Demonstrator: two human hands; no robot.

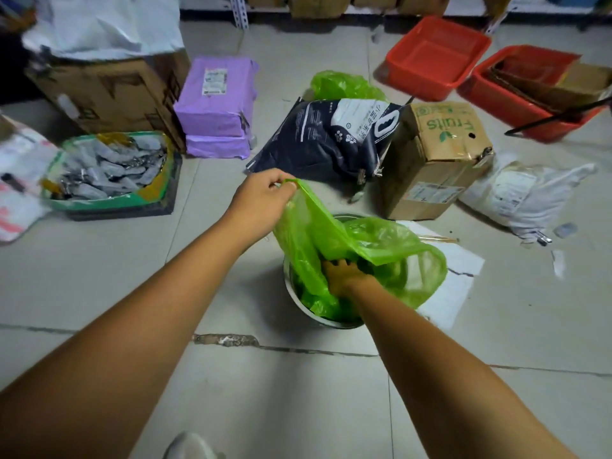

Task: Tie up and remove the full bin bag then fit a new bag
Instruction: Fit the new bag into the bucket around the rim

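Note:
A round metal bin (288, 286) stands on the tiled floor in the middle of the view. A translucent green bag (381, 243) lies over and inside it, loose and crumpled. My left hand (261, 197) pinches the bag's top edge and holds it up above the bin's far left side. My right hand (341, 271) reaches down inside the bag within the bin, fingers partly hidden by the plastic. Another bunched green bag (341, 86) lies on the floor farther back.
A dark printed sack (318, 137) and a cardboard "fruits" box (437, 154) sit just behind the bin. Purple parcels (215, 104), a green-rimmed box of packets (109, 170) and a big carton are at left. Red tubs (433, 58) and a white sack (530, 193) are at right.

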